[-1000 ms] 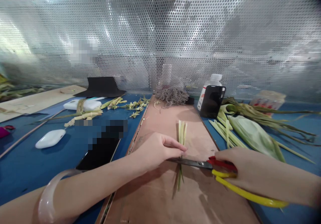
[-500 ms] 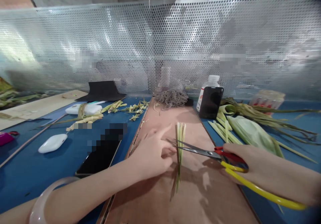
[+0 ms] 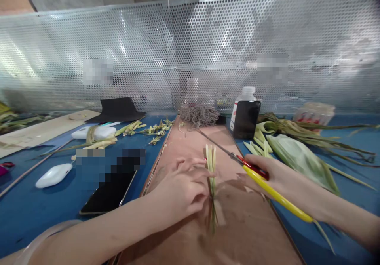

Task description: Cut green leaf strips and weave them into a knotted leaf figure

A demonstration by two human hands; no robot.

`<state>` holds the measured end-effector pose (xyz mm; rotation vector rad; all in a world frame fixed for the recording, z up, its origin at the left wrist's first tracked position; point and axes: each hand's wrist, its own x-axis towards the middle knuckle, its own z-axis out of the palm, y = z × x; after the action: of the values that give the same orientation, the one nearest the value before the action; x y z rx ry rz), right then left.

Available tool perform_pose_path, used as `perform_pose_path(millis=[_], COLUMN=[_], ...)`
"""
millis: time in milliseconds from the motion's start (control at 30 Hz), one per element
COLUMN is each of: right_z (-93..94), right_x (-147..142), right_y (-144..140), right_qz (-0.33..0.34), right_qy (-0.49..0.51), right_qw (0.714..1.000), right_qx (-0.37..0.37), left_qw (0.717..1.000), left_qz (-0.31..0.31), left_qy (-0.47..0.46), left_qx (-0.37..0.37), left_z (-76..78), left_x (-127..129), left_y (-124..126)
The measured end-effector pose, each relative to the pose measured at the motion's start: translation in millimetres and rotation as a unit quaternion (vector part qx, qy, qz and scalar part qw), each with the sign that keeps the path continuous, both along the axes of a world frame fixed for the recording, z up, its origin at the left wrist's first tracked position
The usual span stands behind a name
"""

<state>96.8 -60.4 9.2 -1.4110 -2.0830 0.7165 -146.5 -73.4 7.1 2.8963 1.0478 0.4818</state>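
Note:
A thin bundle of pale green leaf strips [image 3: 211,158] stands out from the fingers of my left hand [image 3: 187,185], which is closed on it over the wooden board. The bundle's lower ends look darker and slightly spread. My right hand [image 3: 276,174] grips a pair of scissors [image 3: 276,193] with red and yellow handles. Their blades look closed and point to the far left, passing above and right of the strips without touching them. A bracelet circles my left forearm.
A tangle of grey cord [image 3: 199,115] lies at the far end of the wooden board [image 3: 246,225]. Right of it are a bottle [image 3: 248,92], a black phone [image 3: 246,119] and green husks [image 3: 299,160]. Leftward lie another phone [image 3: 103,197] and a white case [image 3: 54,175].
The scissors have swung away from the strips, their blades closing and turning toward the board's far end. My left fingers have bent in onto the bundle.

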Motion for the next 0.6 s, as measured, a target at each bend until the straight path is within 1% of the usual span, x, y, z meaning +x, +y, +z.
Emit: perform_pose_path(millis=[100, 167, 300, 367, 500, 600], right_z=[2.5, 2.8, -0.5, -2.2, -3.2, -4.2], right_x=[-8, -8, -2, -1, 1, 3], right_y=[-7, -13, -21, -22, -20, -16], right_qz=[0.014, 0.013, 0.026, 0.030, 0.010, 0.001], right_qy=[0.085, 0.120, 0.118, 0.116, 0.143, 0.163], right_qw=[0.994, 0.989, 0.986, 0.986, 0.981, 0.977], right_qx=[-0.061, -0.082, -0.118, -0.120, -0.129, -0.134], left_qw=[0.998, 0.996, 0.993, 0.992, 0.989, 0.989], left_qz=[0.028, 0.042, 0.050, 0.058, 0.072, 0.071], left_qy=[-0.045, -0.061, -0.070, -0.070, -0.062, -0.055], left_qx=[-0.029, -0.058, -0.081, -0.092, -0.118, -0.119], left_z=[-3.5, -5.1, -5.1, -4.1, -1.9, -0.7], left_x=[-1, -2, -3, -2, 0, 0], left_y=[3, 6, 8, 9, 8, 7])
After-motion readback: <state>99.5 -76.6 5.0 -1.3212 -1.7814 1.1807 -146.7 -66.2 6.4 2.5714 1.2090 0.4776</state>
